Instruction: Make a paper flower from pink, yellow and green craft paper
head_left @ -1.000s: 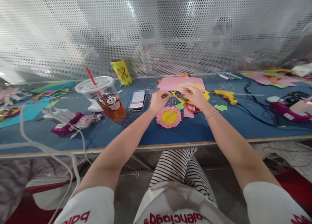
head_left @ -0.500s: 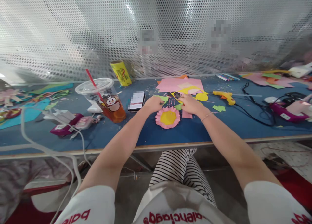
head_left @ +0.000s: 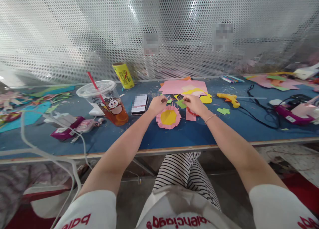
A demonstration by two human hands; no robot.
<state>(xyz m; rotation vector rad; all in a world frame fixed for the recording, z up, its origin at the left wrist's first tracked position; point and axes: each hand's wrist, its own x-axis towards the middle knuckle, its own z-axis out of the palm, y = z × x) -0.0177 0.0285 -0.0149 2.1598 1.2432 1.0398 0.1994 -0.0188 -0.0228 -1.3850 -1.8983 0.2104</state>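
Observation:
My left hand (head_left: 158, 104) is closed in a pinch just above the upper left rim of a paper flower (head_left: 168, 117). The flower has a yellow centre and a crimped pink edge. A small green paper scrap (head_left: 169, 101) shows beside those fingertips; what they pinch, if anything, is hidden. My right hand (head_left: 194, 104) pinches a larger green paper piece (head_left: 181, 104) between thumb and fingers. Under that hand lie red-handled scissors (head_left: 191, 112), partly covered, over a pink paper strip (head_left: 190, 116).
Pink sheets (head_left: 183, 86) and yellow paper (head_left: 205, 99) lie behind my hands. On the right are a yellow glue gun (head_left: 229, 99), green scraps (head_left: 223, 111) and a power strip (head_left: 295, 114). A phone (head_left: 139, 103) and a drink cup (head_left: 113, 106) stand left.
The paper flower has shifted slightly left and up and turned. The green piece at my right hand shows more fully, and the red scissor handle has come into sight beneath it.

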